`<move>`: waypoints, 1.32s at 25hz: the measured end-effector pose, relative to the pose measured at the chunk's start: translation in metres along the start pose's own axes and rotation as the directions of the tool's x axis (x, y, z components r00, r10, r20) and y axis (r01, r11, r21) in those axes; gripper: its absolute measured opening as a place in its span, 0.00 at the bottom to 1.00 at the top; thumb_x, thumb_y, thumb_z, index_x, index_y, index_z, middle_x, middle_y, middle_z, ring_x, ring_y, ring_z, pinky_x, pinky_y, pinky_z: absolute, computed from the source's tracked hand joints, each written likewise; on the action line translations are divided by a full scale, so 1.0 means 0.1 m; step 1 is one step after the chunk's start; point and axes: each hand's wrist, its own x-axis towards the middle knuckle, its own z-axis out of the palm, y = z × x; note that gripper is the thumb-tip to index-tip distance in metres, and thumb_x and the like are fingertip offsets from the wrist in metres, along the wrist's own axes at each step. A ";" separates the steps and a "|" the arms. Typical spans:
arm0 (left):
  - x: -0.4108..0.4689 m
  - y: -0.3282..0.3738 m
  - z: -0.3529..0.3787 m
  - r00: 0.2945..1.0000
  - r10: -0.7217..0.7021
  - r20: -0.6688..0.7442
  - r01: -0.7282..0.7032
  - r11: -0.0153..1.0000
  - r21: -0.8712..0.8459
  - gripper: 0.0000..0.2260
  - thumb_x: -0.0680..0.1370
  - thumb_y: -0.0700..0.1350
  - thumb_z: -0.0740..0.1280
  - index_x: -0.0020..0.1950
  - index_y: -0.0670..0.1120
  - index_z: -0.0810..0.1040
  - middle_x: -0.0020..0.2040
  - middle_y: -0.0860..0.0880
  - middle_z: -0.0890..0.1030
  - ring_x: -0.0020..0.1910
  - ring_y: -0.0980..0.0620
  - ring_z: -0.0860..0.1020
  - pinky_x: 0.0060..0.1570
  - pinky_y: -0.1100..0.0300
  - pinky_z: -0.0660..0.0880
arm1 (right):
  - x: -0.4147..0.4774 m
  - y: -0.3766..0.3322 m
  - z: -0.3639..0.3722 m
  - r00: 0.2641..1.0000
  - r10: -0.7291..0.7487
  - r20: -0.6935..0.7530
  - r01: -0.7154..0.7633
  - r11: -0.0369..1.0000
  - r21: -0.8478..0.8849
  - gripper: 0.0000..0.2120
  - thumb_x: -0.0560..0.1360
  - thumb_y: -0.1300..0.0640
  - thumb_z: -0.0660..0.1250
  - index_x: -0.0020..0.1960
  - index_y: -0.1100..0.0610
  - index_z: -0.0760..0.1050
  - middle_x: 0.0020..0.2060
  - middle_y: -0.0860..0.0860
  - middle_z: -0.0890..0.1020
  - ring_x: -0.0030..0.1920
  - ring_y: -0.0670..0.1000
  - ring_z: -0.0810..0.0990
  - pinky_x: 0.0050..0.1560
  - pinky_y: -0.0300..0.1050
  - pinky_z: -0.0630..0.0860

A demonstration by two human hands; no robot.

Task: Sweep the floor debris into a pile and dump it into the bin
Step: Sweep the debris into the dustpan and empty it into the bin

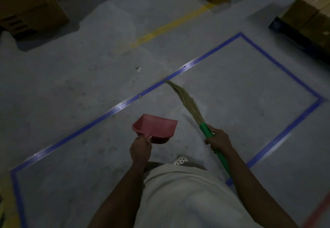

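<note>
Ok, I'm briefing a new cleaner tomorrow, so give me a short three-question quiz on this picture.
1. True or false: the right hand grips the broom by its green handle.
2. The left hand holds: A) a bucket, B) a pink dustpan, C) a rag.
3. Fill the gap: the broom's bristle tips reach the ___ tape line on the floor.

Key: 1 true; 2 B; 3 blue.

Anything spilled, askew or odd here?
Nothing looks damaged or askew. The only stray thing is a few small specks of debris on the floor, just outside the blue tape line and ahead of the broom bristles.
</note>
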 end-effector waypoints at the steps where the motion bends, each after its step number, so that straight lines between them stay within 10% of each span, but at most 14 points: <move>1: 0.13 -0.01 -0.08 1.000 -0.024 0.019 0.024 1.000 0.017 0.21 0.81 0.59 0.56 0.51 0.42 0.76 0.43 0.43 0.80 0.42 0.42 0.80 0.39 0.54 0.73 | 0.05 -0.12 0.05 1.000 0.006 0.009 -0.006 1.000 0.019 0.38 0.69 0.65 0.73 0.75 0.42 0.69 0.40 0.58 0.84 0.30 0.55 0.82 0.29 0.45 0.80; 11: 1.93 -0.54 -0.44 0.967 -0.232 0.103 0.230 0.973 0.035 0.20 0.81 0.60 0.54 0.48 0.44 0.75 0.41 0.47 0.78 0.40 0.46 0.79 0.43 0.55 0.76 | 1.05 -1.50 0.63 0.990 0.110 0.090 -0.113 0.993 0.032 0.39 0.70 0.65 0.74 0.76 0.43 0.68 0.42 0.58 0.85 0.32 0.55 0.82 0.33 0.48 0.82; 19: 3.44 -0.53 -0.28 0.930 -0.321 0.179 0.316 0.947 0.056 0.24 0.79 0.64 0.51 0.57 0.46 0.74 0.46 0.43 0.80 0.44 0.40 0.81 0.42 0.51 0.77 | 2.41 -2.83 0.88 0.983 -0.042 0.179 0.099 0.941 -0.323 0.39 0.72 0.57 0.73 0.78 0.40 0.62 0.53 0.54 0.80 0.46 0.53 0.79 0.48 0.43 0.76; 33: 4.23 -0.57 2.10 0.549 -0.827 0.122 0.836 0.544 -0.074 0.22 0.79 0.61 0.60 0.62 0.46 0.75 0.51 0.39 0.81 0.50 0.35 0.79 0.47 0.47 0.75 | 5.50 -2.78 1.83 0.743 0.071 0.666 0.496 0.609 -0.619 0.32 0.74 0.56 0.72 0.76 0.46 0.67 0.42 0.50 0.79 0.37 0.51 0.79 0.39 0.45 0.80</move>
